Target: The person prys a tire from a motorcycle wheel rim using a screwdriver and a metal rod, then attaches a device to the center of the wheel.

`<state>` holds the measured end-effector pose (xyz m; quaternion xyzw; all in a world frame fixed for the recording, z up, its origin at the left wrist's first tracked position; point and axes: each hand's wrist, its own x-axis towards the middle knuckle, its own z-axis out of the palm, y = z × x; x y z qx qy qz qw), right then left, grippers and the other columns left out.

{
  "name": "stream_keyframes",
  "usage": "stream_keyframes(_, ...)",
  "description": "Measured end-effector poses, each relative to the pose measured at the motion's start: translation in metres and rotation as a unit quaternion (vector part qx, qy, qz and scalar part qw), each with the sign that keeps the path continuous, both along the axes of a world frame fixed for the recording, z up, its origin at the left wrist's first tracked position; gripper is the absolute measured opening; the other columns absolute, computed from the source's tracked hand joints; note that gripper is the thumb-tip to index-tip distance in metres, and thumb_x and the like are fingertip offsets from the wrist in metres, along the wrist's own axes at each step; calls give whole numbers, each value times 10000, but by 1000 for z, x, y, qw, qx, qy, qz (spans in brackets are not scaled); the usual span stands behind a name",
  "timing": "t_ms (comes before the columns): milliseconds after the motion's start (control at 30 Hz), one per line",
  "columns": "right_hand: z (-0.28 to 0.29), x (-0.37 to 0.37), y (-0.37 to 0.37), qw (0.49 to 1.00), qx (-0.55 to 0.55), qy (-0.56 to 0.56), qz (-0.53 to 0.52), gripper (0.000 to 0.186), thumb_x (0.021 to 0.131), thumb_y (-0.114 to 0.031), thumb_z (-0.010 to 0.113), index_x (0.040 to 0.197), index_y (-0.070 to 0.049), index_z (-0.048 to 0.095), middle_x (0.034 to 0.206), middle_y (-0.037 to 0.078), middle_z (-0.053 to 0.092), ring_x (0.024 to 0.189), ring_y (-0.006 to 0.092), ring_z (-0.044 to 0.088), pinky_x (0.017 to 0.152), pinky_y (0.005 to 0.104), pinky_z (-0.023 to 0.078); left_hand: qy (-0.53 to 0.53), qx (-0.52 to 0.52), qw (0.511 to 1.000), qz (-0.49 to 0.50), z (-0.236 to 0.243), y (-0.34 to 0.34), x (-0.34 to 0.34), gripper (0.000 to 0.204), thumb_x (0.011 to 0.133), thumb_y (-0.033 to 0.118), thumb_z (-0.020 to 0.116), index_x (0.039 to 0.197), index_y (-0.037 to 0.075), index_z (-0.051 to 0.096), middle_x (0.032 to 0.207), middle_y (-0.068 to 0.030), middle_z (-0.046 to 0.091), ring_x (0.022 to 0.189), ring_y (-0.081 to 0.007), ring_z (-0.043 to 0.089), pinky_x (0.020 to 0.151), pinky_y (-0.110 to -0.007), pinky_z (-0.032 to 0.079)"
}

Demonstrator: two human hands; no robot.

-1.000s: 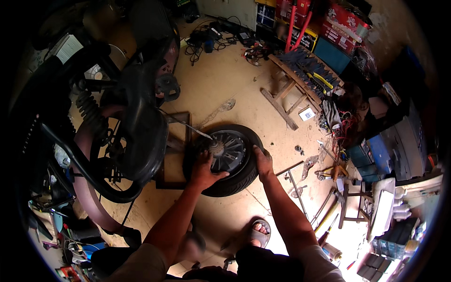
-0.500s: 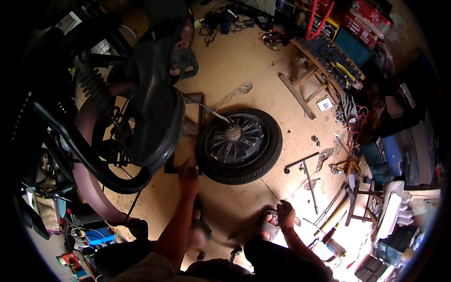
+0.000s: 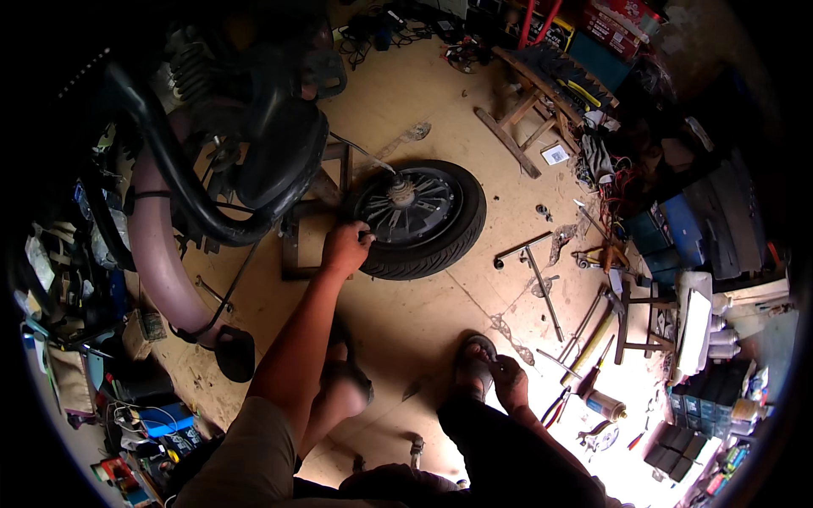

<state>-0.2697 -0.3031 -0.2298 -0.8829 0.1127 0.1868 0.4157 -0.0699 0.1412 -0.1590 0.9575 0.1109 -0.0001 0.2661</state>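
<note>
A wheel with a black tyre [image 3: 428,264] lies flat on the floor, its dark hub motor [image 3: 411,216] facing up. From the hub a cable [image 3: 360,149] runs to the motorbike frame [image 3: 279,169] on the left. My left hand [image 3: 345,247] is at the tyre's near left edge, its fingers curled together. Whether it grips the tyre or something small is hidden. My right hand [image 3: 511,385] hangs beside my right sandal [image 3: 472,364], fingers closed; what they hold, if anything, cannot be made out.
A T-shaped wrench [image 3: 542,292] lies right of the wheel. Further right are a hammer [image 3: 603,317], pliers [image 3: 555,408] and a spray can [image 3: 606,405]. A wooden stool [image 3: 525,110] bearing tools stands at the back right. A pink mudguard [image 3: 161,254] curves along the left.
My left hand has reached forward from beside the wheel to the tyre's near edge. My right hand stays by my right foot. The whole view has shifted.
</note>
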Motion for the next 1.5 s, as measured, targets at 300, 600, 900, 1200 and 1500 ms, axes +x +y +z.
stream_keyframes(300,-9,-69,20,992,47,-113,-9,333,953,-184,754,1252,-58,682,1232,174,694,904,287,748,776,367,617,-31,15,999,-18,0,5,-77,456,971,221,649,1389,43,606,1373,-227,638,1234,-418,623,1040,-476,516)
stream_keyframes(600,-3,-120,-10,985,34,-139,-94,294,971,-215,736,1213,-52,703,1115,151,717,887,258,729,773,354,598,241,121,917,-293,97,-60,-188,457,921,266,696,1276,-9,613,1356,-204,641,1268,-385,607,1053,-478,510)
stream_keyframes(900,88,-173,-19,978,132,-101,-125,257,1001,-225,701,1179,-41,721,1042,112,721,838,213,699,740,329,571,-3,-301,929,-216,-2,-204,-304,559,947,345,667,1420,70,552,1561,-242,440,1442,-358,468,1152,-410,429)
stream_keyframes(1200,192,-190,-42,932,302,-53,-193,246,1031,-235,667,1146,-31,740,969,72,725,790,169,668,707,304,544,171,-346,920,-71,117,-230,-364,717,905,256,699,1549,146,402,1551,-147,484,1345,-282,573,1128,-378,449)
stream_keyframes(1500,310,-174,-19,881,414,-70,-217,263,1060,-245,632,1112,-20,758,896,33,729,741,124,638,675,279,518,-7,-545,836,-64,184,-232,-363,288,879,192,724,1128,49,729,1084,-119,707,1017,-238,679,904,-345,532)
